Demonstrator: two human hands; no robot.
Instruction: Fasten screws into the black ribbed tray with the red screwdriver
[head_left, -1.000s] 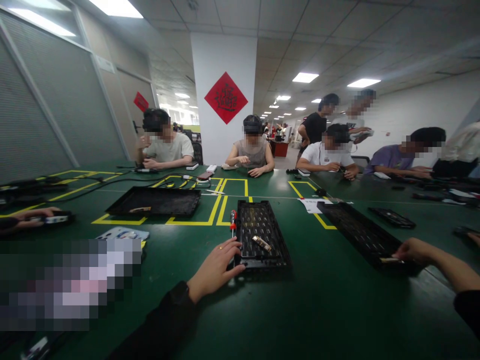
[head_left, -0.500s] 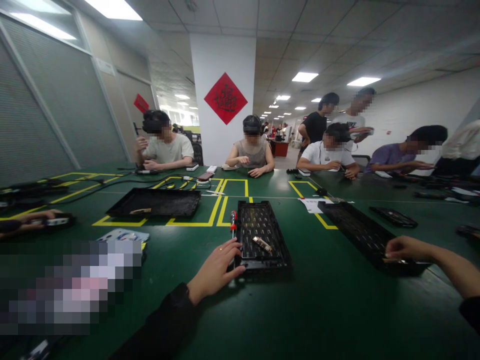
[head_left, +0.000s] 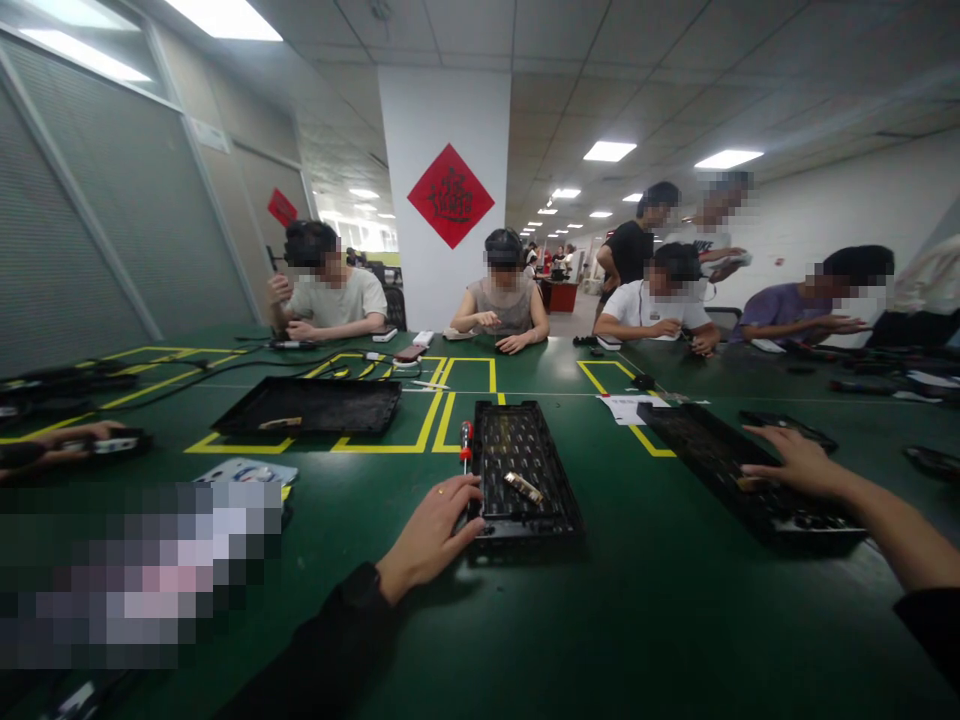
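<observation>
My left hand (head_left: 433, 528) rests with its fingers spread at the left front edge of a black slotted tray (head_left: 525, 432). A small metallic part (head_left: 523, 487) lies inside that tray. Against its left side is a screwdriver (head_left: 466, 440) with a red and dark handle. On the right, my right hand (head_left: 799, 462) hovers over a long black tray (head_left: 705, 450), thumb and fingers apart. A small tan piece (head_left: 752, 483) shows just under the thumb, in that tray.
Another black tray (head_left: 337, 405) stands at the left on the green table (head_left: 630, 620). A paper sheet (head_left: 630, 408) lies behind the long tray. Cables (head_left: 202, 368) cross the back left. Another person's hand (head_left: 82, 435) holds a device at far left. Several people sit opposite.
My right hand has moved left and away from me, and its fingers have opened. The small tan piece now lies farther up the long tray. My left hand stays nearly still.
</observation>
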